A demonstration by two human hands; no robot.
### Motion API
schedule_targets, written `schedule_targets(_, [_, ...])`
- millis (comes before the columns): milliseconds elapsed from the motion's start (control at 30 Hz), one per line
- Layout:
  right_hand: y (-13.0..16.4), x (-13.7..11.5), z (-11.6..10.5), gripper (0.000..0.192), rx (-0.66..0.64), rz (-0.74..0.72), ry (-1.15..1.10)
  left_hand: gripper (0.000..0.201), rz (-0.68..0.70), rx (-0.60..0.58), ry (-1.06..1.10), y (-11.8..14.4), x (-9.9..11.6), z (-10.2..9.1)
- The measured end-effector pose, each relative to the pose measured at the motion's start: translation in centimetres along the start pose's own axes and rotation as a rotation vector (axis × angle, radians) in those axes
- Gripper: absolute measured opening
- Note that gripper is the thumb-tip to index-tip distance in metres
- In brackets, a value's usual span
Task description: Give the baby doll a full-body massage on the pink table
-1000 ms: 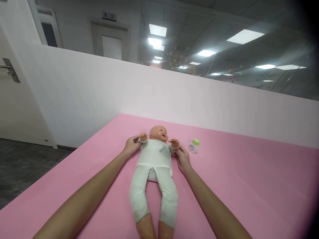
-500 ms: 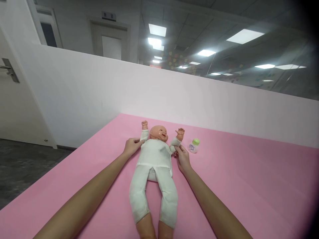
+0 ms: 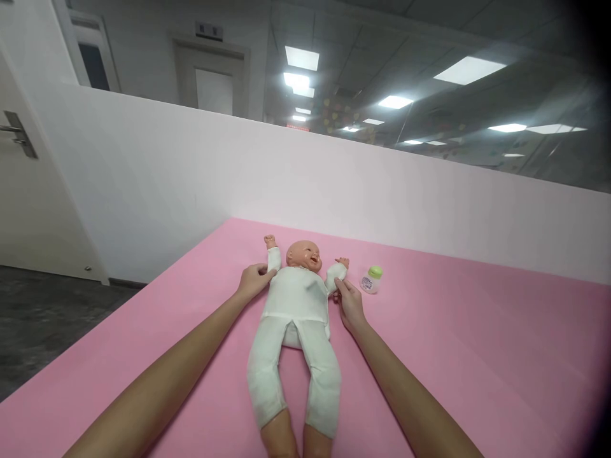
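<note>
A baby doll in a white bodysuit lies on its back on the pink mat, head away from me, feet toward me. My left hand pinches the doll's upper arm on the left side, at the sleeve. My right hand grips the upper arm on the right side the same way. Both doll arms point up beside the head, lying near the mat. A small clear bottle with a green cap stands just right of the doll's raised hand.
A white partition wall runs along the far edge of the mat, with glass above it. The mat's left edge drops to a dark floor. A white door stands at far left.
Both doll arms have swung from bent over the chest to stretched up beside the head, then lowered toward the mat. My hands kept their hold at the upper arms.
</note>
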State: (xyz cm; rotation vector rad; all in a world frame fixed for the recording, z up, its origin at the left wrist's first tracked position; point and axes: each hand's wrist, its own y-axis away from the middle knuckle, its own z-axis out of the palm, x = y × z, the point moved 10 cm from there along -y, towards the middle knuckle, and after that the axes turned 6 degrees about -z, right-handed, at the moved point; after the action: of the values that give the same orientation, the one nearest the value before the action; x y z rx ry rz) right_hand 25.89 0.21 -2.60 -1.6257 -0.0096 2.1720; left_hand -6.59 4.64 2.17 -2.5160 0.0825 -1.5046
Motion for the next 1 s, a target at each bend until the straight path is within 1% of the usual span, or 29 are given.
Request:
schedule_targets(67, [0.1,-0.2,0.1,0.034,-0.006,-0.010,0.002,0.030,-0.007,-0.008,0.039,-0.1,-0.2,0.0])
schedule_targets(167, [0.3,-0.6,0.3,0.029,-0.010,-0.026,-0.014,0.039,0.013,-0.011,0.066,-0.1,0.0,0.0])
schedule_targets(300, [0.3,-1.0,0.4,0.031,-0.003,-0.046,-0.052,0.041,0.106,-0.055,0.083,0.0,0.9,0.4])
schedule_targets(367, [0.3,-0.9,0.6,0.028,-0.020,-0.047,-0.059,0.043,0.152,-0.060,0.067,-0.1,1.2,0.5])
schedule_targets(467, [0.3,-0.6,0.8,0.023,-0.054,-0.041,-0.050,0.041,0.186,-0.072,0.073,-0.3,1.1,0.6])
schedule_targets(667, [0.6,-1.5,1.3,0.029,-0.098,-0.088,0.006,0.039,0.163,-0.109,0.224,-0.5,0.7,0.7])
schedule_targets(733, [0.7,-1.7,1.6,0.028,-0.107,-0.082,0.003,0.036,0.166,-0.105,0.243,-0.5,0.9,0.6])
schedule_targets(833, [0.8,-1.7,1.4,0.028,-0.085,-0.054,-0.008,0.030,0.155,-0.104,0.245,-0.4,1.0,0.6])
schedule_targets(933, [0.7,-1.2,1.1,0.030,-0.048,-0.018,-0.026,0.035,0.147,-0.091,0.258,-0.4,1.0,0.6])
schedule_targets(1000, [0.7,-1.2,0.9,0.032,-0.031,-0.019,-0.047,0.042,0.130,-0.050,0.274,-0.4,0.7,0.3])
